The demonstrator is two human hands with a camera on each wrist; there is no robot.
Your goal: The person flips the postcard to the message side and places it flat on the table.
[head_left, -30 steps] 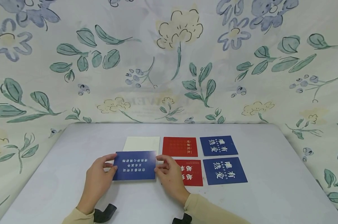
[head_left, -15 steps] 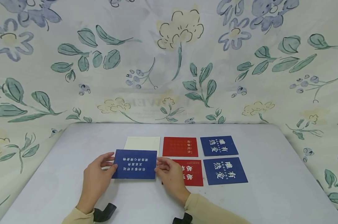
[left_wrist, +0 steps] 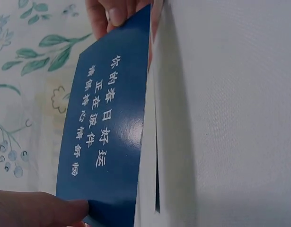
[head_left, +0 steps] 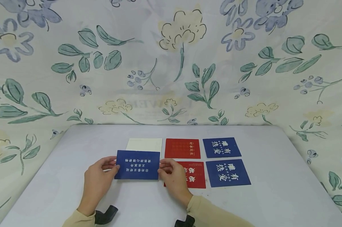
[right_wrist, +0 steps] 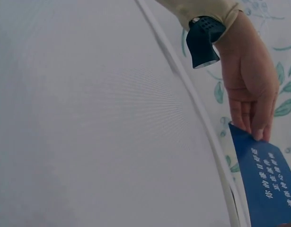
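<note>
A blue card (head_left: 138, 165) with white printed characters is held at its two short ends. My left hand (head_left: 98, 181) pinches the left end between thumb and fingers. The right hand (head_left: 175, 181) grips the opposite end. In the left wrist view the card (left_wrist: 110, 123) stands tilted, with the left thumb (left_wrist: 36, 208) on its face. Behind it lies a white card (head_left: 143, 144), partly covered. To the right are an upper red card (head_left: 182, 148) and a lower red card (head_left: 196, 175), the latter partly hidden by my right hand.
Two more blue cards, a far one (head_left: 222, 147) and a near one (head_left: 228, 172), lie at the right of the card rows. All rest on a white table (head_left: 273, 201). A floral cloth (head_left: 148, 104) hangs behind the table's far edge.
The held blue card has shifted slightly away from me and to the right, and its tilt has changed a little. Both hands keep their hold; the cards on the table stay put.
</note>
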